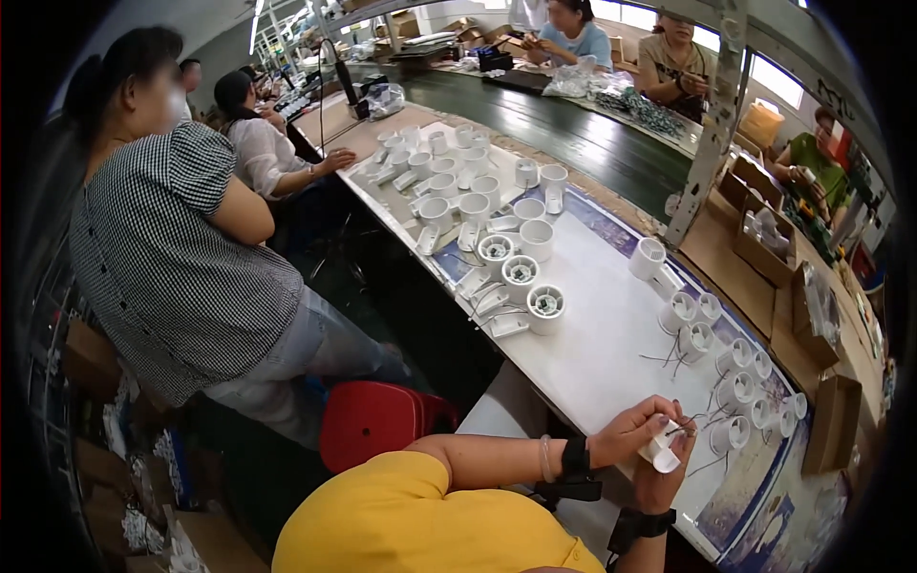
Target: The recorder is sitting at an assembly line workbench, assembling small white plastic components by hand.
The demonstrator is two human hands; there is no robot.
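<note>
Close to the front edge of the table, both my hands are closed around one small white plastic housing (662,455). My left hand (621,435) grips it from the left, thumb and fingers at its upper end, where thin dark wires stick out. My right hand (657,487) wraps it from below and the right. The fingers cover much of the part, so its full shape is hidden. Just right of my hands stand several white round cups (731,434) with thin wires trailing from them.
Many white cups with attached blocks (439,212) crowd the table's far left part. Three cups with green inner parts (546,302) stand nearer. A white metal post (707,143) rises at the far edge. A co-worker (181,220) stands left, near a red stool (373,425).
</note>
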